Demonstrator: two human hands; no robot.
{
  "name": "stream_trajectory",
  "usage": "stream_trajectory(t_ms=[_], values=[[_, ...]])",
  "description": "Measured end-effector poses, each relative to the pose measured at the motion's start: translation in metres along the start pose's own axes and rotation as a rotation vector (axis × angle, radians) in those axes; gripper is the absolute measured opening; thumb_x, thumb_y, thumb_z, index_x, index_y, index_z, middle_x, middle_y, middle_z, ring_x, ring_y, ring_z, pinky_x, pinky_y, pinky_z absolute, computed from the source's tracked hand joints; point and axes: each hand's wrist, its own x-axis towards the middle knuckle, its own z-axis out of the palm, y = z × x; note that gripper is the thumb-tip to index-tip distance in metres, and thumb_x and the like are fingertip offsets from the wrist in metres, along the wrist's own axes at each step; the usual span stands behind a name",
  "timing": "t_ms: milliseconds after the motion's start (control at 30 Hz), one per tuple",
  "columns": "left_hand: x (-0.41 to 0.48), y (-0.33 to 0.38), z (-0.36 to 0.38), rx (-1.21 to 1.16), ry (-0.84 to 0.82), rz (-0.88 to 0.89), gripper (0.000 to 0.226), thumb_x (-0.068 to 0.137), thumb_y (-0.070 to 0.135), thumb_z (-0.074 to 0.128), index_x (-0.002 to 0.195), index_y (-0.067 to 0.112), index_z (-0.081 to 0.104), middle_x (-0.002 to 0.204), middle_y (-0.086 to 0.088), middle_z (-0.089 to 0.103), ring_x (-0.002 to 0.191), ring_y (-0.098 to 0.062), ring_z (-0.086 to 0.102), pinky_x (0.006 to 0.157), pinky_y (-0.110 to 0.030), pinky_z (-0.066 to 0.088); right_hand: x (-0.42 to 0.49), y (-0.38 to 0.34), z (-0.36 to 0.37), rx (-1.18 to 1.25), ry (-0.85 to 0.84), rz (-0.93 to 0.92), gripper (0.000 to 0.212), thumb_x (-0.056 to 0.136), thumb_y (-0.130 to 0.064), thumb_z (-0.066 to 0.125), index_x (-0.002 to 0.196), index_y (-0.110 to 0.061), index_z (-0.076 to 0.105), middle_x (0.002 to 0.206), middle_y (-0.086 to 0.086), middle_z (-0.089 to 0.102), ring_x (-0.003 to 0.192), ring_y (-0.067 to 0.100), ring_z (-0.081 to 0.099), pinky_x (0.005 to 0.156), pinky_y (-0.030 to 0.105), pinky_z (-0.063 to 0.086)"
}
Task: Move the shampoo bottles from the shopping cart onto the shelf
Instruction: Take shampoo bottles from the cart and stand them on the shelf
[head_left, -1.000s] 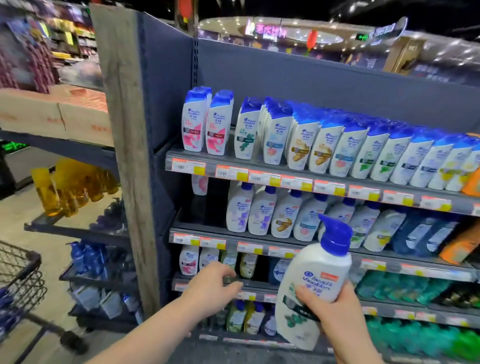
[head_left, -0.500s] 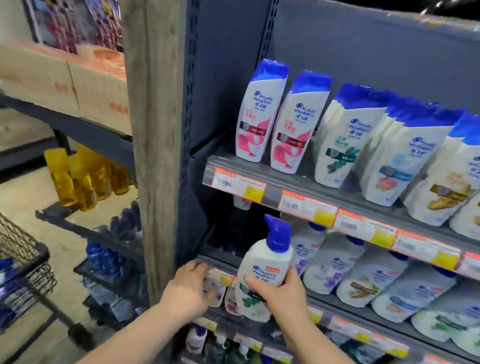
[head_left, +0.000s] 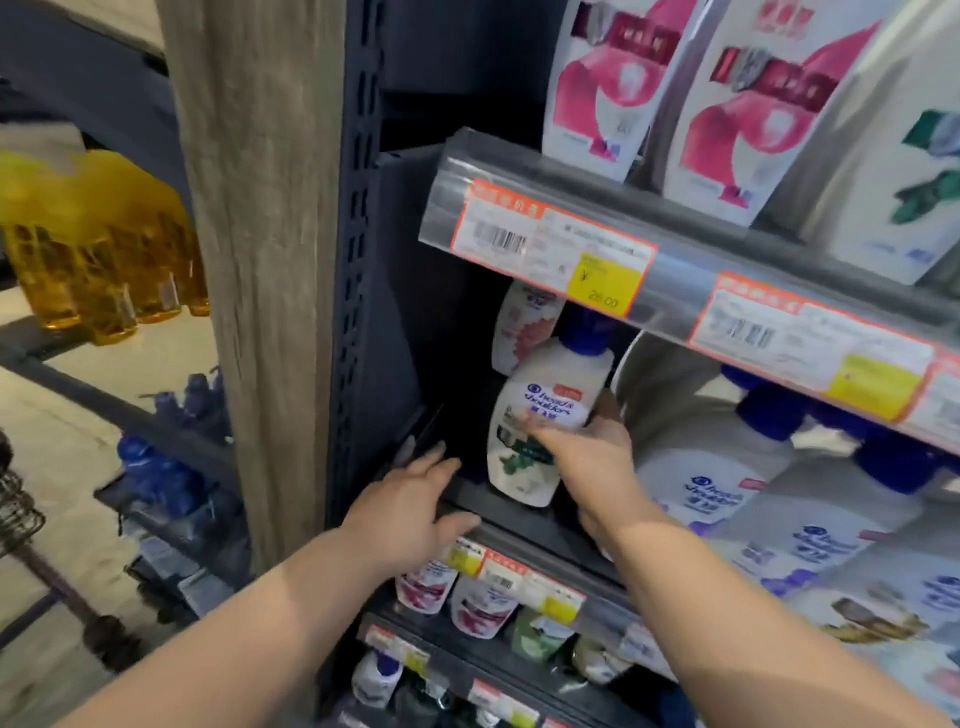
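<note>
Shampoo bottle (head_left: 540, 415) — white, rounded, blue pump top — tilts at the left end of the shelf (head_left: 519, 522), under the clear price rail (head_left: 675, 291) of the tier above. Your right hand (head_left: 587, 452) reaches in from the right, fingers clamped round the bottle's labelled middle. Your left hand (head_left: 410, 509) rests on the shelf's front lip, fingers straight and apart, holding nothing. A rough grey wooden post (head_left: 260, 260) stands to the left, similar pump bottles (head_left: 711, 483) crowd the right, and a pink-labelled bottle (head_left: 519, 322) stands just behind.

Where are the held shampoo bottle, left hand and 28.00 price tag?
held shampoo bottle (head_left: 550, 397): head view, front logo.
left hand (head_left: 410, 512): head view, back of hand.
28.00 price tag (head_left: 605, 286): head view, yellow patch.
</note>
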Motion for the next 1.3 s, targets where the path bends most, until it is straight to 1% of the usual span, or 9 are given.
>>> stream_trajectory(t_ms=[100, 200, 433, 500, 633, 867, 1000, 1067, 1300], values=[[0.008, -0.005, 0.004, 0.025, -0.013, 0.029, 0.071, 0.089, 0.054, 0.044, 0.148, 0.026, 0.017, 0.158, 0.009, 0.002, 0.146, -0.016, -0.007, 0.117, -0.03, 0.01, 0.013, 0.01, 0.001, 0.027, 0.037, 0.014, 0.059, 0.067, -0.014, 0.081, 0.118, -0.005, 0.054, 0.106, 0.01, 0.067, 0.092, 0.022, 0.065, 0.083, 0.034, 0.053], [0.01, -0.01, 0.008, 0.055, 0.022, 0.049, 0.068, 0.089, 0.056, 0.04, 0.147, 0.028, 0.02, 0.158, 0.011, 0.004, 0.145, -0.013, -0.012, 0.116, -0.027, 0.004, 0.015, 0.019, 0.006, 0.074, 0.126, -0.054, 0.066, 0.063, -0.003, 0.082, 0.12, -0.003, 0.048, 0.106, 0.011, 0.067, 0.091, 0.02, 0.065, 0.086, 0.034, 0.053], [0.009, -0.011, 0.014, 0.125, 0.069, 0.058, 0.066, 0.089, 0.057, 0.038, 0.146, 0.03, 0.019, 0.157, 0.014, 0.005, 0.145, -0.012, -0.009, 0.119, -0.032, 0.005, -0.011, 0.064, 0.01, -0.104, 0.107, -0.111, 0.058, 0.069, -0.002, 0.077, 0.11, -0.014, 0.039, 0.087, -0.007, 0.053, 0.074, 0.003, 0.053, 0.053, -0.003, 0.038], [0.01, -0.012, 0.014, 0.123, 0.068, 0.06, 0.066, 0.089, 0.058, 0.037, 0.146, 0.031, 0.018, 0.157, 0.014, 0.005, 0.146, -0.012, -0.008, 0.119, -0.034, 0.005, -0.004, 0.069, 0.01, -0.121, 0.122, -0.129, 0.052, 0.07, -0.003, 0.077, 0.104, -0.016, 0.041, 0.084, -0.008, 0.055, 0.07, 0.002, 0.053, 0.055, 0.001, 0.038], [0.01, -0.013, 0.015, 0.145, 0.063, 0.077, 0.07, 0.087, 0.065, 0.031, 0.146, 0.029, 0.018, 0.157, 0.012, 0.004, 0.146, -0.013, -0.009, 0.119, -0.034, 0.004, 0.016, 0.071, 0.012, -0.035, 0.174, -0.081, 0.055, 0.071, 0.001, 0.075, 0.117, -0.011, 0.048, 0.098, 0.002, 0.058, 0.09, 0.017, 0.058, 0.079, 0.023, 0.044], [0.009, -0.014, 0.014, 0.191, 0.048, 0.093, 0.104, 0.062, 0.088, -0.001, 0.147, 0.03, 0.015, 0.158, 0.011, 0.003, 0.146, -0.015, -0.01, 0.118, -0.034, 0.003, 0.053, 0.075, 0.019, -0.057, 0.273, -0.033, 0.061, 0.074, 0.001, 0.071, 0.128, -0.005, 0.043, 0.124, 0.015, 0.06, 0.114, 0.028, 0.058, 0.095, 0.03, 0.043], [0.008, -0.012, 0.012, 0.213, 0.041, 0.081, 0.068, 0.089, 0.061, 0.027, 0.147, 0.028, 0.013, 0.158, 0.009, 0.001, 0.146, -0.016, -0.011, 0.118, -0.035, 0.001, 0.059, 0.077, 0.028, -0.128, 0.349, 0.062, 0.099, 0.06, -0.018, 0.085, 0.138, -0.004, 0.026, 0.136, 0.017, 0.049, 0.124, 0.028, 0.05, 0.104, 0.039, 0.041], [0.007, -0.01, 0.012, 0.22, 0.043, 0.085, 0.066, 0.091, 0.057, 0.03, 0.147, 0.027, 0.013, 0.158, 0.008, 0.0, 0.146, -0.017, -0.011, 0.118, -0.035, 0.001, 0.057, 0.073, 0.036, -0.166, 0.401, 0.112, 0.109, 0.055, -0.03, 0.087, 0.139, -0.008, 0.022, 0.138, 0.016, 0.045, 0.125, 0.029, 0.047, 0.103, 0.041, 0.042], [0.008, -0.011, 0.011, 0.212, 0.038, 0.088, 0.066, 0.091, 0.057, 0.03, 0.147, 0.028, 0.012, 0.158, 0.009, 0.0, 0.146, -0.016, -0.012, 0.118, -0.035, 0.001, 0.064, 0.062, 0.037, -0.133, 0.507, 0.158, 0.083, 0.064, -0.024, 0.083, 0.128, -0.005, 0.035, 0.13, 0.017, 0.053, 0.117, 0.033, 0.055, 0.097, 0.042, 0.044]])
